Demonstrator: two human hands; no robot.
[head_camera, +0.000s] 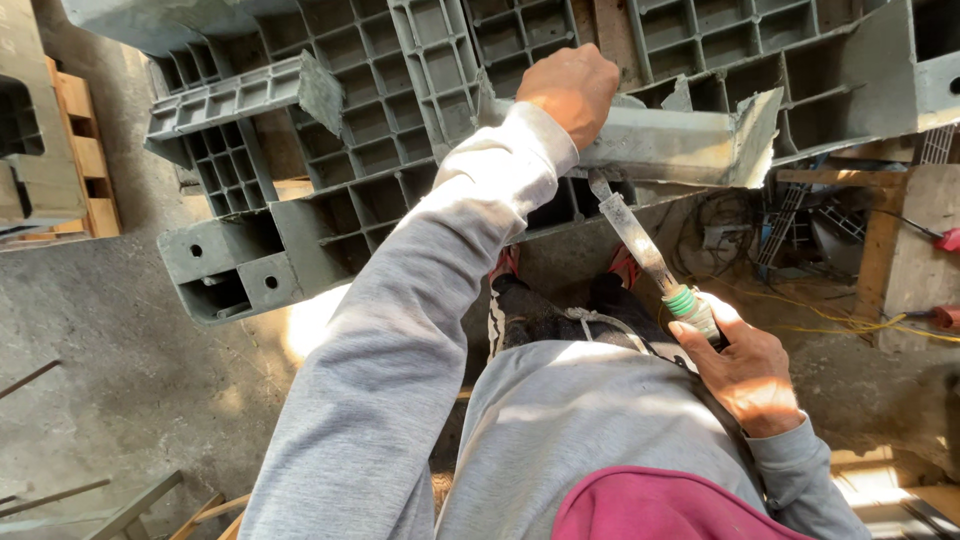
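A broken grey plastic pallet (330, 150) leans in front of me, its grid underside facing me. My left hand (570, 88) grips a torn grey strip of the pallet (680, 140) near its upper edge. In my right hand (745, 365) is a long flat blade tool (632, 232) with a green-wrapped handle. Its tip touches the underside of the torn strip, just below my left hand.
Wooden pallets (85, 150) stand at the left. Tangled wires and yellow cords (800, 300) lie on the ground at the right near wooden boards (880, 240). Metal rods (50, 495) lie on the concrete floor at the lower left.
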